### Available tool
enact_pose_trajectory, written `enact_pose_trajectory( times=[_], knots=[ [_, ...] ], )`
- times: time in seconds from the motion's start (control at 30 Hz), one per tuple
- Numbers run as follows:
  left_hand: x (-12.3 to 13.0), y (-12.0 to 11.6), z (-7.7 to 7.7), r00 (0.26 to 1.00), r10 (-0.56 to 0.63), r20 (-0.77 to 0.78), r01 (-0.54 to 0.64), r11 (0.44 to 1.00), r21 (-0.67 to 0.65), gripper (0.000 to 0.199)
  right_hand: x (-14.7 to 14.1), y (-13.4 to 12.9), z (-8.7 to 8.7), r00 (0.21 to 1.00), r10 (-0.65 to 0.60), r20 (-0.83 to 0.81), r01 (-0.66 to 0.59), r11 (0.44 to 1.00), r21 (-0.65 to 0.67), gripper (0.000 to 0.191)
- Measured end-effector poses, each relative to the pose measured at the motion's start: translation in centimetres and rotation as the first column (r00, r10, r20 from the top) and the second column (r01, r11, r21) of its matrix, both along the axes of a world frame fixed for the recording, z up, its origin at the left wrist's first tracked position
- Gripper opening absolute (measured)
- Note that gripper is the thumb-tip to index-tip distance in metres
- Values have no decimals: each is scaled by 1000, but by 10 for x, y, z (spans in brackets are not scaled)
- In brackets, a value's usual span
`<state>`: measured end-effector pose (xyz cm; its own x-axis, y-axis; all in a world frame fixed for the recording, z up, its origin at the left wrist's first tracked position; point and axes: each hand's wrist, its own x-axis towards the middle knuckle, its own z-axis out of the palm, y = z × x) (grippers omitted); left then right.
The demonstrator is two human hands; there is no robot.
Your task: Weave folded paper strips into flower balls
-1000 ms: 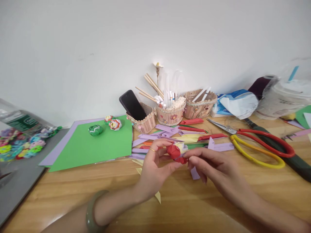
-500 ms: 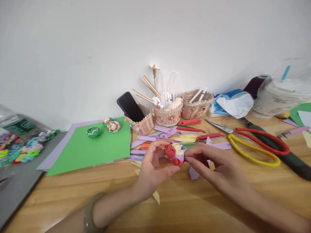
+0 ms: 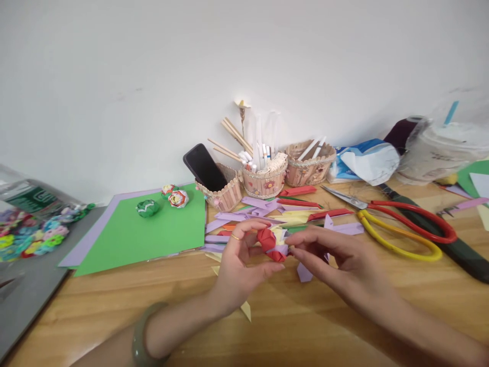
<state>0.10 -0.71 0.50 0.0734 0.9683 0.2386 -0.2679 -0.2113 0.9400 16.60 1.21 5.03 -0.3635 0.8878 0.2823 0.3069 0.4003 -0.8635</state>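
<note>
Between my hands is a folded paper ball (image 3: 266, 238) with red, lilac and pale yellow parts, held just above the table. My left hand (image 3: 244, 262) grips its left side, fingertips on top and thumb below. At the right side, my right hand (image 3: 332, 255) pinches the ball's edge between thumb and forefinger; those fingertips hide what lies between them. Behind the ball lie folded paper strips (image 3: 263, 205) in lilac, red, yellow and green. A lilac strip (image 3: 304, 273) lies under my right hand, and a pale yellow strip (image 3: 245, 309) lies below my left.
Scissors (image 3: 405, 224) with red and yellow handles lie at right, over a dark-handled tool (image 3: 466, 257). Three small baskets (image 3: 263, 182) stand along the wall, one holding a phone (image 3: 205, 168). Finished paper balls (image 3: 147, 208) sit on green paper (image 3: 153, 239) at left.
Both hands keep hold of the paper ball. The ball has tilted slightly, and my right fingertips have shifted a little to the left.
</note>
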Motion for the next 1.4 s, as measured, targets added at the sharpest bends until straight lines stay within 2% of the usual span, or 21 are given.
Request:
enact_pose_trajectory(
  times=[0.1,0.23,0.37,0.43,0.57,0.63,0.73,0.8,0.83,1.07,1.2,1.4],
  knots=[
    [1,0,1,999,33,-31,-33,999,2,45,0,0,3,999,8,-38,-15,982,-190,17],
    [0,0,2,996,57,-63,-56,998,16,45,1,2,4,989,38,-141,-90,917,-388,17],
    [-1,0,0,992,61,-112,-54,997,62,46,2,6,3,979,55,-197,-152,841,-519,16],
    [-2,-1,-1,989,67,-134,-56,995,83,47,2,9,3,982,53,-181,-143,833,-534,16],
    [-2,-3,-2,980,75,-186,-50,989,140,47,1,9,3,990,85,-115,-131,867,-481,14],
    [-2,-4,-2,974,90,-210,-56,985,163,45,2,8,1,992,115,-58,-128,904,-408,13],
    [-1,-4,-1,959,135,-248,-93,981,172,42,3,4,-2,990,107,91,-93,985,-148,10],
    [-1,-4,-2,950,148,-274,-100,978,181,41,3,2,-4,982,77,174,-81,997,16,8],
    [-1,-4,-2,947,150,-283,-99,977,188,42,4,2,-5,978,67,200,-79,995,53,7],
    [-2,-2,-3,936,165,-311,-109,976,190,43,6,6,-2,962,96,256,-86,995,-50,5],
    [-2,-1,-3,928,164,-334,-108,978,181,41,8,7,-4,946,82,315,-95,995,25,6],
    [-4,0,-5,940,112,-323,-54,981,184,43,10,9,-2,938,171,303,-196,979,55,9]
  ],
)
